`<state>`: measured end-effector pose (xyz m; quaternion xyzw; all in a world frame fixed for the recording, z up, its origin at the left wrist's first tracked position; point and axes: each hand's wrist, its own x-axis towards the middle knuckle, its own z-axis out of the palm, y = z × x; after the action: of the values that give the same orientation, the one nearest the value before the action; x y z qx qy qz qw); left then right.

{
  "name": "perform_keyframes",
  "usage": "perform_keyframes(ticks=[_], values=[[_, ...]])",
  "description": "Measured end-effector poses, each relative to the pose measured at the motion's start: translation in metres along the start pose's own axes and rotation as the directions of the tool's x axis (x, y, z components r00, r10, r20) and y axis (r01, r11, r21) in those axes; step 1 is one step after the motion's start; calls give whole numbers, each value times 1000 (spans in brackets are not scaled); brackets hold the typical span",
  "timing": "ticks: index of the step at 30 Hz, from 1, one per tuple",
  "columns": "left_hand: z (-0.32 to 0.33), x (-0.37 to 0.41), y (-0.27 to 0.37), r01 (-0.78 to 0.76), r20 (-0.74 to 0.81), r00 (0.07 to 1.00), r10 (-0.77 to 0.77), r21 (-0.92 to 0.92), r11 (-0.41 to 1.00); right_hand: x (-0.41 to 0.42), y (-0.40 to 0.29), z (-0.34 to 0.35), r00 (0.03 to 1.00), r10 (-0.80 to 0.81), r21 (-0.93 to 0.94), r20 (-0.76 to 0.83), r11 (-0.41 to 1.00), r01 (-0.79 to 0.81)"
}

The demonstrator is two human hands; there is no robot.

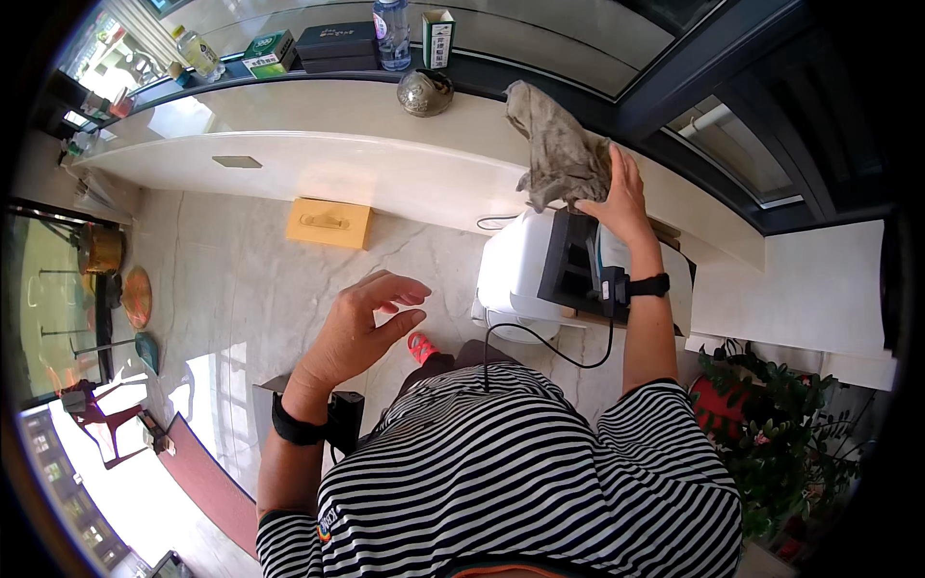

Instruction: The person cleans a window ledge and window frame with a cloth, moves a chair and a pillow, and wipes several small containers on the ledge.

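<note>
My right hand (pixel 623 196) reaches up to the marble window sill, its thumb and fingers around the edge of a crumpled grey cloth (pixel 567 144). The cloth spreads to the left of the hand, over the sill (pixel 318 108) and its front edge. My left hand (pixel 365 321) is in the air in front of my body, fingers bent, thumb apart, nothing in it. A round, patterned silver metal pot (pixel 425 92) stands on the sill, left of the cloth.
Along the window frame stand a water bottle (pixel 392 36), a green-white box (pixel 438 40), a dark box (pixel 337 47) and a yellow-capped bottle (pixel 198 54). Below are a white plastic appliance (pixel 513 253) and a yellow tissue box (pixel 329 224). A leafy plant (pixel 780 419) grows at right.
</note>
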<state>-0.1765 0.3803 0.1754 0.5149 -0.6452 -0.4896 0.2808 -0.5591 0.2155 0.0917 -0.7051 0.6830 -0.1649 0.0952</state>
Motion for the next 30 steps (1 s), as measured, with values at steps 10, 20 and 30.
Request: perform_keyframes(ticks=[10,20,30], values=[[-67,18,-60,151,-115,981,-159,-72,986,56,-21,93,977,-207,-488,53,848,207],[-87,198,-107,106,-260,962,-83,76,991,41,-18,94,956,-273,-353,-110,910,219],[-58,299,-111,-31,-289,943,166,420,907,105,-47,36,836,-70,51,-544,992,116]])
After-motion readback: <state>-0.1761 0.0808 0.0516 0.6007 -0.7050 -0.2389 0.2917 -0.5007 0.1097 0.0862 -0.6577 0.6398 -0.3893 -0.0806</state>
